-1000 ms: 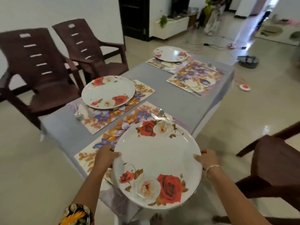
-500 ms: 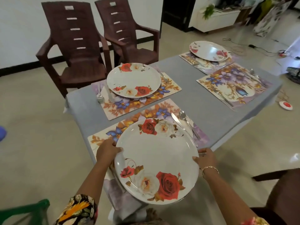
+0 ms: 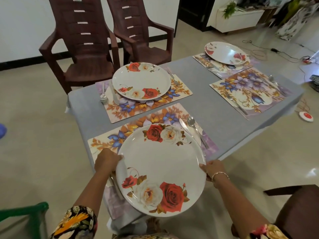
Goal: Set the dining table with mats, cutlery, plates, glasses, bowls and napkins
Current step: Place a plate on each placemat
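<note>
Broadly, the grey worktop (image 3: 198,100) fills the middle of the view, with two brown chairs (image 3: 82,49) drawn up at its far-left side. Four floral mats lie on it. The near mat (image 3: 151,118) is the one being laid, and the bare mat (image 3: 248,90) on the right has cutlery but no dish yet. The left plate (image 3: 140,81) and the far plate (image 3: 226,52) each sit on their own mats.

The plate (image 3: 160,168) is large, round and glossy white, with red and cream roses printed at its far and near edges. It is over the near mat and juts past the worktop's near edge toward the person. Whether its underside touches the mat I cannot tell.

It looks stiff and fairly light, probably melamine or thin ceramic. The glaze would be slippery, and a knock on the worktop edge could chip it. Opposite points of the rim are the sensible hold, and that is the hold used here: the left hand (image 3: 107,160) grasps the left rim and the right hand (image 3: 211,168) grasps the right rim, fingers curled under.

A knife (image 3: 184,125) and a spoon (image 3: 191,121) lie on the near mat just beside the plate's far-right edge. They are close enough that the plate should go down slightly left of them.
</note>
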The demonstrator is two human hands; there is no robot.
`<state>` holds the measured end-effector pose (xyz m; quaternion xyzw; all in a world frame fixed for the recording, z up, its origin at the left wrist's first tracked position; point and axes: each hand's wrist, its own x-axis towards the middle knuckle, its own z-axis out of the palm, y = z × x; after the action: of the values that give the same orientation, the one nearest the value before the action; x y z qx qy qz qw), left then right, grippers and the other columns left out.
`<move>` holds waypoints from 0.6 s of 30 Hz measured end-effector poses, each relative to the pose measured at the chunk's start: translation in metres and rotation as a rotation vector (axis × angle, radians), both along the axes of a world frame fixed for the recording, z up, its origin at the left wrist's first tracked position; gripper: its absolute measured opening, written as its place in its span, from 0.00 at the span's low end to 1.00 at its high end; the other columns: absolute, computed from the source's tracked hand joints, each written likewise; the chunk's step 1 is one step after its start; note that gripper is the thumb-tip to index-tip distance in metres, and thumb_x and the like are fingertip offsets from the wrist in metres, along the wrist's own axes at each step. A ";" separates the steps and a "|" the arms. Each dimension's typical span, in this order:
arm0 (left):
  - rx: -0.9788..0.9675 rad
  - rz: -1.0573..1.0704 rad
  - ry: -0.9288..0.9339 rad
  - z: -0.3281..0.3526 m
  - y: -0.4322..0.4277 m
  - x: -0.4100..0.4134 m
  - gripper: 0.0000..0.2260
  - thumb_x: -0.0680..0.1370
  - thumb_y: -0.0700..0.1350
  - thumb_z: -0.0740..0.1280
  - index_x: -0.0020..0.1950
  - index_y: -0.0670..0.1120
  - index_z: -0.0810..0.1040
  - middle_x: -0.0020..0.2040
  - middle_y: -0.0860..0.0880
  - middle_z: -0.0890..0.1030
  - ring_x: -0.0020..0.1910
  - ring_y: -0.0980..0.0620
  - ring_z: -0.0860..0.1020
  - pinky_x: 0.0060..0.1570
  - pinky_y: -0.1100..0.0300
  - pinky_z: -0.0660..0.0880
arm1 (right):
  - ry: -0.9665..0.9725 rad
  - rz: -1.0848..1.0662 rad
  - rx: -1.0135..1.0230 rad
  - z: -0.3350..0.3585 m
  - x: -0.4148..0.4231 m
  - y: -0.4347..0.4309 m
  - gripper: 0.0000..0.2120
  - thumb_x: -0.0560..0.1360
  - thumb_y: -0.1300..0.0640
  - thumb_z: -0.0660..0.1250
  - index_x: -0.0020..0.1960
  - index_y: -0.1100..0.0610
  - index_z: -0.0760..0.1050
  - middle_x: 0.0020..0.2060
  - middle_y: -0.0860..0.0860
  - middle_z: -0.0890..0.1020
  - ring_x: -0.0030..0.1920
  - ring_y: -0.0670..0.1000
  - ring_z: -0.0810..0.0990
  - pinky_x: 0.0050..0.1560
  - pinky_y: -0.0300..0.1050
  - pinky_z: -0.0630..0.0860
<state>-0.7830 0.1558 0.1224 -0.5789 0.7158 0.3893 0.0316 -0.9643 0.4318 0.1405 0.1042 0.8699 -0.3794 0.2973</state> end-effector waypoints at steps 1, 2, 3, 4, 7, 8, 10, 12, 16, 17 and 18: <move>-0.004 0.001 -0.012 0.001 0.000 -0.001 0.15 0.73 0.48 0.71 0.50 0.36 0.77 0.47 0.37 0.81 0.46 0.38 0.80 0.42 0.54 0.72 | 0.009 0.018 0.000 -0.002 0.000 0.001 0.14 0.72 0.66 0.69 0.30 0.60 0.69 0.31 0.57 0.76 0.34 0.57 0.75 0.36 0.50 0.77; -0.009 0.004 -0.024 0.002 0.002 -0.001 0.16 0.74 0.48 0.71 0.52 0.36 0.77 0.49 0.38 0.81 0.47 0.38 0.79 0.43 0.53 0.73 | 0.012 0.035 0.001 -0.003 -0.001 0.002 0.14 0.72 0.65 0.68 0.29 0.61 0.69 0.30 0.57 0.76 0.34 0.56 0.74 0.39 0.52 0.77; -0.017 0.011 -0.039 0.003 0.005 -0.002 0.16 0.74 0.48 0.70 0.54 0.37 0.76 0.51 0.38 0.81 0.48 0.38 0.79 0.45 0.52 0.74 | 0.018 0.058 0.009 -0.004 -0.002 0.004 0.14 0.72 0.64 0.68 0.29 0.60 0.69 0.30 0.57 0.75 0.34 0.56 0.74 0.42 0.54 0.78; -0.028 0.018 -0.059 0.005 0.007 -0.002 0.17 0.74 0.48 0.70 0.56 0.37 0.76 0.53 0.38 0.80 0.51 0.38 0.78 0.47 0.51 0.74 | 0.023 0.088 0.027 -0.004 -0.003 0.006 0.14 0.72 0.63 0.68 0.30 0.60 0.69 0.30 0.57 0.76 0.35 0.56 0.74 0.46 0.55 0.78; -0.062 0.048 -0.062 0.017 0.016 -0.004 0.18 0.76 0.48 0.67 0.59 0.36 0.75 0.56 0.37 0.79 0.54 0.37 0.77 0.52 0.50 0.73 | 0.061 0.176 0.034 0.001 -0.012 0.010 0.11 0.72 0.59 0.67 0.34 0.58 0.68 0.38 0.59 0.79 0.41 0.59 0.79 0.48 0.56 0.79; -0.072 0.064 -0.031 0.023 0.018 -0.007 0.18 0.76 0.48 0.66 0.60 0.35 0.75 0.56 0.36 0.78 0.54 0.36 0.76 0.52 0.50 0.72 | 0.071 0.189 0.005 0.007 -0.017 0.012 0.11 0.73 0.58 0.66 0.35 0.57 0.67 0.39 0.58 0.79 0.41 0.59 0.79 0.45 0.55 0.80; -0.102 0.098 0.067 0.039 0.024 -0.019 0.15 0.76 0.46 0.66 0.55 0.34 0.76 0.54 0.34 0.78 0.53 0.35 0.77 0.52 0.48 0.73 | 0.085 0.204 -0.098 0.022 -0.031 0.020 0.11 0.75 0.60 0.65 0.36 0.55 0.66 0.36 0.57 0.77 0.35 0.56 0.77 0.33 0.47 0.80; -0.132 0.131 0.189 0.060 0.038 -0.038 0.09 0.75 0.42 0.68 0.43 0.36 0.77 0.47 0.34 0.79 0.48 0.35 0.78 0.49 0.46 0.75 | 0.089 0.193 -0.203 0.039 -0.049 0.036 0.08 0.75 0.61 0.64 0.39 0.56 0.68 0.34 0.56 0.75 0.31 0.52 0.75 0.26 0.41 0.76; -0.097 0.139 0.326 0.092 0.086 -0.092 0.09 0.76 0.40 0.67 0.37 0.37 0.75 0.38 0.39 0.76 0.40 0.41 0.76 0.43 0.49 0.73 | 0.083 0.130 -0.315 0.062 -0.098 0.087 0.07 0.76 0.62 0.65 0.40 0.60 0.70 0.32 0.54 0.76 0.31 0.51 0.75 0.27 0.41 0.75; -0.075 0.121 0.358 0.097 0.102 -0.109 0.06 0.76 0.39 0.67 0.41 0.37 0.75 0.40 0.39 0.77 0.41 0.41 0.76 0.44 0.49 0.74 | 0.086 0.109 -0.327 0.065 -0.112 0.102 0.07 0.76 0.62 0.65 0.39 0.60 0.70 0.32 0.54 0.76 0.31 0.51 0.75 0.28 0.41 0.75; -0.054 0.100 0.389 0.101 0.119 -0.126 0.04 0.77 0.39 0.66 0.45 0.38 0.75 0.42 0.39 0.77 0.42 0.42 0.76 0.44 0.49 0.74 | 0.098 0.080 -0.335 0.068 -0.125 0.119 0.08 0.76 0.62 0.65 0.38 0.60 0.70 0.33 0.55 0.77 0.32 0.52 0.76 0.30 0.42 0.75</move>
<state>-0.9094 0.2745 0.2239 -0.5284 0.6889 0.4754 -0.1422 -1.0898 0.5504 0.2083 0.0000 0.8116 -0.5114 0.2823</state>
